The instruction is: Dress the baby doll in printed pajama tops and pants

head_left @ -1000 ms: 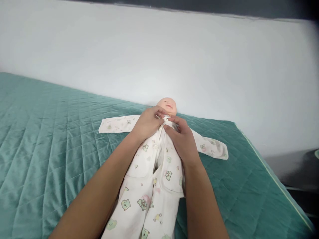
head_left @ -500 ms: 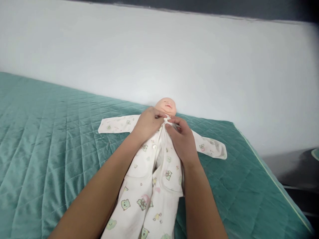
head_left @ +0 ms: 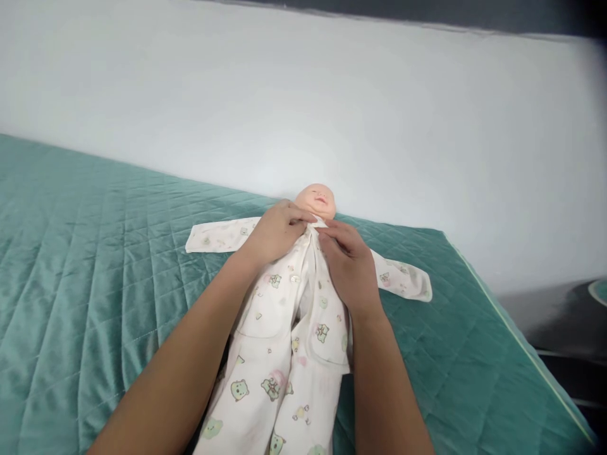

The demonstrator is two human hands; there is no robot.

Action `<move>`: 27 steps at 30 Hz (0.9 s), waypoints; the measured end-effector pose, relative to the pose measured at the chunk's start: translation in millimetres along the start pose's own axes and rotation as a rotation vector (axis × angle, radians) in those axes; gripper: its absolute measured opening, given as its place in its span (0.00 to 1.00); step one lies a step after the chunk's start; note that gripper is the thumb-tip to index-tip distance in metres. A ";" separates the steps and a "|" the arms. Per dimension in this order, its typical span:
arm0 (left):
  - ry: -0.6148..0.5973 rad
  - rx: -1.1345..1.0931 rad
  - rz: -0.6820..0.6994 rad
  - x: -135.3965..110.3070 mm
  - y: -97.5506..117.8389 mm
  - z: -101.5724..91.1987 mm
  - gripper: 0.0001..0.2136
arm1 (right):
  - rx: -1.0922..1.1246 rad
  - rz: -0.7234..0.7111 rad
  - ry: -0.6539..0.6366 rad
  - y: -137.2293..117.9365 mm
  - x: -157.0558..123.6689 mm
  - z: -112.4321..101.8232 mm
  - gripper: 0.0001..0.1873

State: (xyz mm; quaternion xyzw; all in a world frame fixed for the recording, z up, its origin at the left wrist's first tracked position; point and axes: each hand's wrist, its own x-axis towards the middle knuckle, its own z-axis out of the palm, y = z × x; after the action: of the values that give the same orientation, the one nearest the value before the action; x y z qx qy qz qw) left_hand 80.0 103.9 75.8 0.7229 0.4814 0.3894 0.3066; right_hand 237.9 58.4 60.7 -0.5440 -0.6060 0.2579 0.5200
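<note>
A baby doll [head_left: 317, 200] lies on its back, its head toward the wall and its arms spread. It wears a white jacket [head_left: 272, 303] printed with small green bears, and matching trousers [head_left: 256, 392]. At the collar, my left hand [head_left: 279, 229] pinches the left front edge of the jacket. My right hand [head_left: 348, 256] closes on the opposite edge, its fingertips almost meeting the left ones. Below the hands the two fronts hang apart, with a button [head_left: 294, 278] showing on the left one. Whatever fastening lies between the fingertips is hidden.
Beneath the doll spreads a green quilted cover [head_left: 118, 284], its piped edge running down on the right. A white wall [head_left: 284, 95] rises directly behind the doll's head. Something dark with a pale rim [head_left: 598, 292] stands at the far right.
Both hands stay at the collar. The left fingers have shifted slightly to the left, and the right fingers have flattened a little against the jacket.
</note>
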 end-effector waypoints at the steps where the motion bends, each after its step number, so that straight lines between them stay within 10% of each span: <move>1: 0.001 0.011 0.003 -0.1 -0.1 0.5 0.15 | -0.004 0.006 -0.008 -0.1 0.1 0.0 0.08; 14: 0.071 0.007 0.050 0.9 -1.0 2.2 0.12 | -0.074 -0.045 -0.135 0.1 0.0 -5.3 0.13; 27: 0.165 0.065 0.101 -17.6 4.8 -0.7 0.12 | 0.073 0.085 0.169 -1.9 4.9 -12.7 0.10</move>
State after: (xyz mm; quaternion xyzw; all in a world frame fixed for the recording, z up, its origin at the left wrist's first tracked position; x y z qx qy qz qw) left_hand 77.4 85.9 75.4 0.7215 0.4801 0.4467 0.2224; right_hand 249.4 59.2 68.2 -0.5698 -0.5265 0.2547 0.5773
